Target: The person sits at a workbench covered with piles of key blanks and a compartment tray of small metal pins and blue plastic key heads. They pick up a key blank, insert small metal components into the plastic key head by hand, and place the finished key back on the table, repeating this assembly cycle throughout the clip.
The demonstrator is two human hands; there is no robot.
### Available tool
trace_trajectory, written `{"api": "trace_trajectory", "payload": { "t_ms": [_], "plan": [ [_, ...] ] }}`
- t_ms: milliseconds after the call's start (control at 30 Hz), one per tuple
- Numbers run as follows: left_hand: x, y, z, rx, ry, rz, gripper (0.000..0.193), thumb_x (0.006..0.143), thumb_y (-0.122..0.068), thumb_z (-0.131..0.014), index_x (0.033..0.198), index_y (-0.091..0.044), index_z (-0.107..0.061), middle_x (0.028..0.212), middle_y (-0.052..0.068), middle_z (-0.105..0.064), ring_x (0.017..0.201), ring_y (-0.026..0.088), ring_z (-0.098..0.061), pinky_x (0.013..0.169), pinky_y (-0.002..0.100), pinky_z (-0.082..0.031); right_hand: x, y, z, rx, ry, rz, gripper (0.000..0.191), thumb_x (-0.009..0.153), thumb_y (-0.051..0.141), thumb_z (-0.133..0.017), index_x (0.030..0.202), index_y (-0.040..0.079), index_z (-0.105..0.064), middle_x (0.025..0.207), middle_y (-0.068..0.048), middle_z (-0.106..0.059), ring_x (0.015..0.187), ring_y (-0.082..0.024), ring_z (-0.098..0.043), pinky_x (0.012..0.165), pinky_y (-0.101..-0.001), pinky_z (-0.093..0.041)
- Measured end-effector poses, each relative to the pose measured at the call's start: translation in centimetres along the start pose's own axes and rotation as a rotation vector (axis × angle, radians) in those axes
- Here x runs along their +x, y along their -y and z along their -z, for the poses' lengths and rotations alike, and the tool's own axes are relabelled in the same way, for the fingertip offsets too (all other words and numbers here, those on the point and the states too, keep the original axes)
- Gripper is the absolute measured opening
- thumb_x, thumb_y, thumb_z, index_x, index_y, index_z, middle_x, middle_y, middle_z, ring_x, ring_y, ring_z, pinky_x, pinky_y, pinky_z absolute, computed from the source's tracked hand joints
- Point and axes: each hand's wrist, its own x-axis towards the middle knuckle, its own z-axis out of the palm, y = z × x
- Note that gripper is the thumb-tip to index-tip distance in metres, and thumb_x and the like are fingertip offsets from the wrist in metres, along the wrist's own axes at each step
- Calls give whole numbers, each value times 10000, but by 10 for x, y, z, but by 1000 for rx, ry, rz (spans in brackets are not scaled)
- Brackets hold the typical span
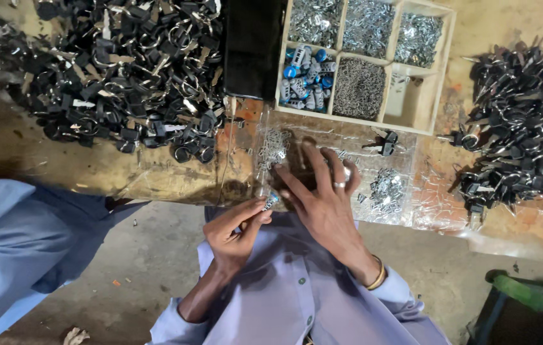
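At lower centre, the left hand pinched a small silver-blue piece; the right hand lay with fingers spread on the plastic sheet. The right heap of black keys looked smaller than the left heap, suggesting much remained.

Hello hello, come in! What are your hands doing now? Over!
Left hand pinching small blue-and-silver metal piece. Right hand spread flat on clear plastic sheet, fingertips beside loose silver metal bits. Nothing between hands. Over.

Worn wooden workbench above a dusty concrete floor.
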Motion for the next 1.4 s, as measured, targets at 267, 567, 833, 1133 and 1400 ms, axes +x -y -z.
{"api": "trace_trajectory", "payload": {
  "t_ms": [267, 567, 833, 1133, 1400],
  "plan": [
    [-2, 4, 4, -52, -17, 80, 215, 905, 50, -769, 1118, 49, -737, 1129, 182, -772, 849, 204, -803, 649, 229, -636, -20, -14, 6, 87, 3, 39, 438, 797, 410, -813, 1187, 219, -753, 1472, -103, -484, 1365, -396, -370, 1122, -604, -198],
    [1, 10, -20, -70, 133, 94, 227, 874, 24, -800, 1095, -2, -758, 1121, 146, -783, 822, 174, -808, 531, 172, -560, -61, -49, -3, 295, -110, 67, 259, 818, 137, -871, 1045, 151, -748, 1054, 37, -723, 1026, -168, -648, 987, -415, -346],
    [0, 7, -40, 15, 178, 67, 244, 861, -4, -828, 1098, -34, -777, 1082, 107, -802, 775, 122, -793, 502, 172, -461, -60, -30, 8, 541, -128, -196, 300, 853, -19, -773, 1133, 84, -741, 1016, -52, -727, 941, -188, -662, 854, -284, -487],
    [0, 2, -39, 245, 219, -194, 208, 863, -3, -813, 1066, -23, -774, 1106, 114, -785, 970, 204, -797, 786, 271, -656, -53, -22, 13, 382, -89, -218, 219, 750, 88, -859, 908, 90, -706, 868, -4, -744, 738, -153, -620, 858, -359, -428],
    [6, -3, -26, 238, 213, -237, 208, 858, -40, -840, 1050, -33, -761, 1083, 111, -779, 947, 202, -791, 774, 273, -650, -53, -42, 21, 218, -161, -205, 262, 810, 229, -909, 1044, 172, -806, 1053, 12, -661, 976, -170, -600, 960, -347, -404]
  ]
}}
